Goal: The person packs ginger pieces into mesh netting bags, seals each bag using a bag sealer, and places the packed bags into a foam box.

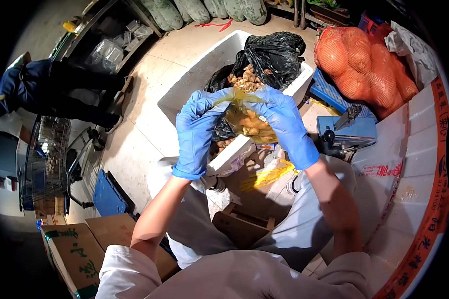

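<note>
Both my hands wear blue gloves and are raised over a white foam box (177, 87). My left hand (198, 130) pinches one side of the top of a yellowish see-through plastic bag (252, 125). On the opposite side, my right hand (287, 122) grips the same bag's top. Knobbly pieces, which look like ginger, show through the bag hanging between my hands. Behind it, loose ginger (247, 78) lies in the foam box, partly covered by a black plastic bag (274, 50). The fingertips are partly hidden by folds of the bag.
A blue tabletop device with a metal lever (346, 130) stands at the right, near red mesh sacks (356, 60). Yellow strips (268, 175) hang between my knees. Cardboard boxes (77, 254) sit lower left. Another person (55, 89) stands left by a wire cart (47, 154).
</note>
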Demonstrator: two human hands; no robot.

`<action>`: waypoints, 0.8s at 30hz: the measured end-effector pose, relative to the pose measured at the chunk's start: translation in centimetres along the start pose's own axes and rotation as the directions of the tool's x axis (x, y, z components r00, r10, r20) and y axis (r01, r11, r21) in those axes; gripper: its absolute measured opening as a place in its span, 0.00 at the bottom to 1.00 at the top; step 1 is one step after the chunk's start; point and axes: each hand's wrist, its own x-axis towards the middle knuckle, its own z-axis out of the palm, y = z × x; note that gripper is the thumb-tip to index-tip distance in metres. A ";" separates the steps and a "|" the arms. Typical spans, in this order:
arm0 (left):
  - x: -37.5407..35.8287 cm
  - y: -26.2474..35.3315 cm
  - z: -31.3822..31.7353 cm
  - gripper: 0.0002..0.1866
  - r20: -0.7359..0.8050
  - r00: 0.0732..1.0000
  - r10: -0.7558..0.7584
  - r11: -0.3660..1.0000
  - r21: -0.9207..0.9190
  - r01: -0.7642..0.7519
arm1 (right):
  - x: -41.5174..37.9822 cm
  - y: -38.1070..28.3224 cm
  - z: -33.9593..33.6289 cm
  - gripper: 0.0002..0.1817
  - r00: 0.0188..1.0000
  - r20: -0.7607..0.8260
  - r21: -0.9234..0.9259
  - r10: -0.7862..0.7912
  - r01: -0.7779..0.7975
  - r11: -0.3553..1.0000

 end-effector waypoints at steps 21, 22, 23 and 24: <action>0.9 1.0 -0.5 0.09 0.207 0.978 -0.033 0.986 -0.154 0.066 | -0.1 0.3 1.8 0.06 0.932 0.143 -0.197 -0.334 0.358 0.913; 1.2 1.1 -0.8 0.08 0.208 0.978 -0.023 0.990 -0.134 0.052 | -0.2 0.2 1.2 0.06 0.933 0.142 -0.200 -0.331 0.355 0.913; 1.2 1.9 -1.0 0.08 0.218 0.976 -0.009 0.989 -0.144 0.041 | -0.3 0.2 0.1 0.09 0.951 0.198 0.184 -0.236 0.201 0.962; 1.6 2.4 -1.4 0.08 0.290 0.955 0.055 0.981 -0.194 0.002 | -0.3 -0.1 -0.5 0.12 0.945 0.283 0.527 -0.166 -0.008 0.850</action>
